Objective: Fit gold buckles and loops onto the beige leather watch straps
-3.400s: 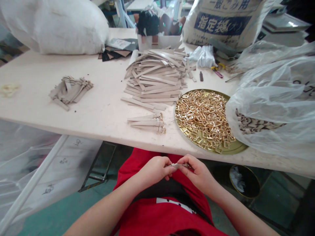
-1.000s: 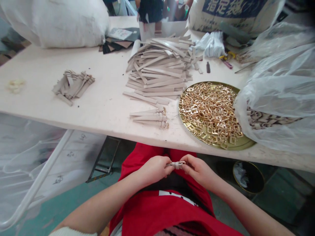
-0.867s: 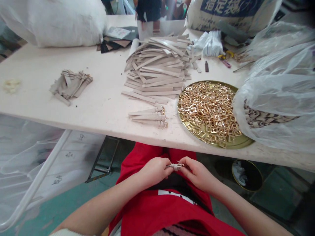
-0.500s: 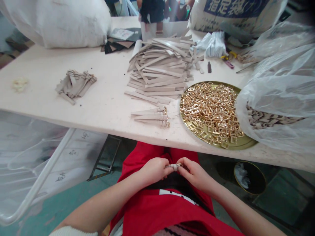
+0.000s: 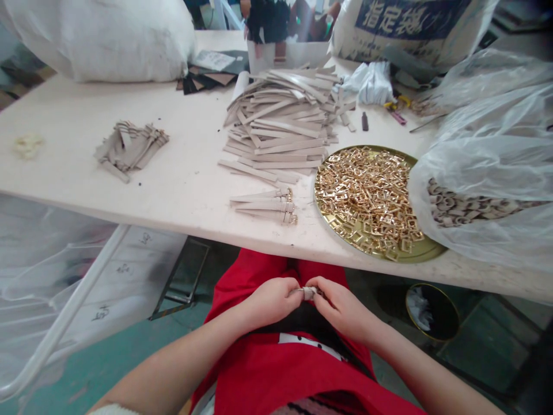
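Over my lap, a grey-beige strap [image 5: 308, 293] with a loop round it is pinched between both hands. My left hand [image 5: 276, 300] grips its left side with thumb and fingers closed. My right hand [image 5: 341, 305] is closed on the other end, where a buckle is mostly covered by the fingers. Just beyond on the table edge lie several buckled straps [image 5: 263, 205], their gold buckles pointing right. Behind them is a large pile of loose flat straps [image 5: 280, 121]. Gold buckles [image 5: 365, 196] are heaped in a round gold tray [image 5: 427, 252].
A clear plastic bag [image 5: 484, 155] of small grey loops [image 5: 458, 204] overlaps the tray's right side. A bundle of straps [image 5: 132, 148] lies to the left. Large white sacks [image 5: 129, 40] stand at the back. Below the table are a bin [image 5: 447, 317] and a white rack [image 5: 64, 323].
Both hands stay together over the lap. The strap end has turned slightly between the fingers, and less of the buckle shows. The view has shifted a little.
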A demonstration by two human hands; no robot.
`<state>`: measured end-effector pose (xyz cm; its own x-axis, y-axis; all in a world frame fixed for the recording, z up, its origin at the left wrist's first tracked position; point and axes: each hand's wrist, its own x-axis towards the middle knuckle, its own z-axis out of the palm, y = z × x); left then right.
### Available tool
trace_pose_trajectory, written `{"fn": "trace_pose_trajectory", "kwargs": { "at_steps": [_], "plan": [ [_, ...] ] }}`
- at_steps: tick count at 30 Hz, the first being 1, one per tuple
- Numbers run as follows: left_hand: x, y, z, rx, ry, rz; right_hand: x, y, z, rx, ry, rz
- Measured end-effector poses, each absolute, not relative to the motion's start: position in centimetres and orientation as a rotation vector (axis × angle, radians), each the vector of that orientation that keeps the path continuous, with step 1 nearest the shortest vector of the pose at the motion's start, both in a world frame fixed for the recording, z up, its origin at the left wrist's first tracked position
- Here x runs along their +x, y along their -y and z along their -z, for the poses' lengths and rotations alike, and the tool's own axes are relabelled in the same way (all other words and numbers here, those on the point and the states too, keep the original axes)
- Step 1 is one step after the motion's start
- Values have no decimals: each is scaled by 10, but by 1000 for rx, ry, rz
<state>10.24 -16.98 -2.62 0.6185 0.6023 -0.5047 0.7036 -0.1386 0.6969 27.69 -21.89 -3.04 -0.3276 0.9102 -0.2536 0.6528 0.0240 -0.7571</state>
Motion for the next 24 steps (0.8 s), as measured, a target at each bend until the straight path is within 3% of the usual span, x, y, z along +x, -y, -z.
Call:
{"fn": "trace_pose_trajectory", "kwargs": {
  "at_steps": [6, 17, 21, 24],
  "plan": [
    [102, 171, 30, 1568, -998, -15, 277, 214, 34, -1248, 2426, -537],
    [95, 176, 22, 1343, -1092, -75, 269, 207, 26, -1117, 2423, -450],
    [87, 133, 3, 1798, -1087, -78, 267, 170, 23, -1294, 2358, -522],
    [77, 82, -11, 2336, -1113, -154, 261, 126, 19, -1439, 2293, -395]
  ]
}}
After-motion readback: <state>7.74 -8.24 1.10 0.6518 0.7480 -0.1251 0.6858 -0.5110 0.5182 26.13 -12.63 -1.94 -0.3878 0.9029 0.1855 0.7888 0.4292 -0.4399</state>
